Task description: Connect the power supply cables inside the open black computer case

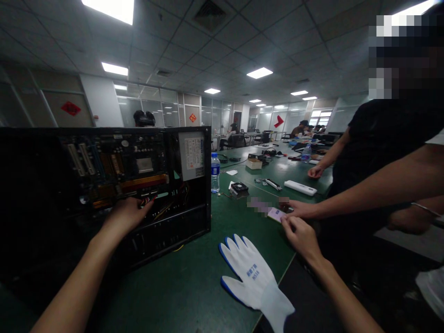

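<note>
An open black computer case (157,221) stands on the left, its inside facing me. My left hand (126,215) reaches into it below the motherboard (125,159), fingers closed around a bundle of red and black wires (148,200). The right hand (301,233) pinches the near end of a small pale pink card or packet (275,213) at the table's right side. A co-worker's hand (298,208) is right beside it, close to the same card; part of that area is blurred. Between my arms lies a white and blue work glove (255,275).
Past the case on the green table (194,282) stand a water bottle (215,172), a black fan-like part (239,188), a white bar-shaped object (300,188) and a small box (254,163). A person in black (385,143) stands close on the right.
</note>
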Available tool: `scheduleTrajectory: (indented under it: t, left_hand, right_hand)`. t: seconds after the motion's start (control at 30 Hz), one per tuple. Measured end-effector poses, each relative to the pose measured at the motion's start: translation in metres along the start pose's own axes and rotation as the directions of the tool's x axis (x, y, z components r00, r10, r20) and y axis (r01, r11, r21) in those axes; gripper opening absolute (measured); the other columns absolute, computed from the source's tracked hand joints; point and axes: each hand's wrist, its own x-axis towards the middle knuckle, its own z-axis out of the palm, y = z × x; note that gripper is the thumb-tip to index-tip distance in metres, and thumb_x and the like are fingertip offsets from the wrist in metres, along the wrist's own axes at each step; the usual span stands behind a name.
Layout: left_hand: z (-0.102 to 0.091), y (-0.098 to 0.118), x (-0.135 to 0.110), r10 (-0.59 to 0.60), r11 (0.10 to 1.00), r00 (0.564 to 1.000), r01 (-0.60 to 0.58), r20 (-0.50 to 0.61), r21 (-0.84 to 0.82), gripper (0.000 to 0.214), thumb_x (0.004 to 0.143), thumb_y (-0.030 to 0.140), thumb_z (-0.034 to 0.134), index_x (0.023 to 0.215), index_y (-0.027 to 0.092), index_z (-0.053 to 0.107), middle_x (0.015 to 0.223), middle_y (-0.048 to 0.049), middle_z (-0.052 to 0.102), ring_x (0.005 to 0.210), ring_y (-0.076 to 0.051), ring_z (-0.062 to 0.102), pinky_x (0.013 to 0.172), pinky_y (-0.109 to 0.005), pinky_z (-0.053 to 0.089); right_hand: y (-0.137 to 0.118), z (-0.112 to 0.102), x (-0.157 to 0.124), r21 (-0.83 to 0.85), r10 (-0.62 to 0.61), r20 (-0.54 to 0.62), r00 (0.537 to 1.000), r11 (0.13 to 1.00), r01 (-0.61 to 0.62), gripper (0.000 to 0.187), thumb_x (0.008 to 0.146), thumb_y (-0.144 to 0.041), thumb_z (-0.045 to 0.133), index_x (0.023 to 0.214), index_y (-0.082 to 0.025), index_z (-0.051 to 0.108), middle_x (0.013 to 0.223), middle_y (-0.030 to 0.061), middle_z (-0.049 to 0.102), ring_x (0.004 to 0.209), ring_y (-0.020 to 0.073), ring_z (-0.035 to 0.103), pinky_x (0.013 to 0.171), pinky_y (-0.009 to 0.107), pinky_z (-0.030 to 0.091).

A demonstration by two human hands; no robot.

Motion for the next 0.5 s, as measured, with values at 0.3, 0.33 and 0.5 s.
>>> scheduleTrajectory:
  t: [0.3, 0.33, 0.5]
  left_hand:
    - [-0.006, 0.008, -0.010, -0.042, 0.998, 0.999, 0.043, -0.016, 0.046, 0.064, 0.085, 0.069, 0.036, 0.083, 0.016, 0.074, 0.084, -0.0156, 0.074, 0.074, -0.030, 0.068, 0.059, -0.031, 0.042]
    - [-0.007, 0.009, -0.011, -0.046, 0.997, 0.999, 0.048, -0.024, 0.062, 0.064, 0.086, 0.068, 0.036, 0.082, 0.016, 0.073, 0.083, -0.0157, 0.074, 0.072, -0.029, 0.068, 0.059, -0.031, 0.042]
    - [-0.011, 0.015, -0.016, -0.004, 0.997, 0.999, 0.006, -0.032, 0.076, 0.061, 0.086, 0.067, 0.038, 0.071, 0.017, 0.071, 0.074, -0.0141, 0.073, 0.067, -0.027, 0.067, 0.056, -0.030, 0.038]
  right_hand:
    - [-0.120, -0.007, 0.029, 0.346, -0.525, 0.151, 0.838, 0.822, 0.453, 0.046, 0.099, -0.028, 0.046, 0.054, -0.019, 0.043, 0.052, -0.0017, 0.043, 0.051, 0.0106, 0.042, 0.054, 0.028, 0.029]
    - [-0.138, -0.006, 0.036, 0.378, -0.592, 0.149, 0.792, 0.774, 0.508, 0.044, 0.099, -0.026, 0.046, 0.055, -0.019, 0.045, 0.053, -0.0015, 0.044, 0.052, 0.0111, 0.043, 0.054, 0.028, 0.029]
    - [-0.234, -0.002, 0.078, 0.510, -0.742, 0.044, 0.669, 0.593, 0.623, 0.025, 0.098, -0.030, 0.048, 0.080, -0.017, 0.060, 0.076, 0.0048, 0.060, 0.072, 0.0152, 0.053, 0.066, 0.027, 0.041]
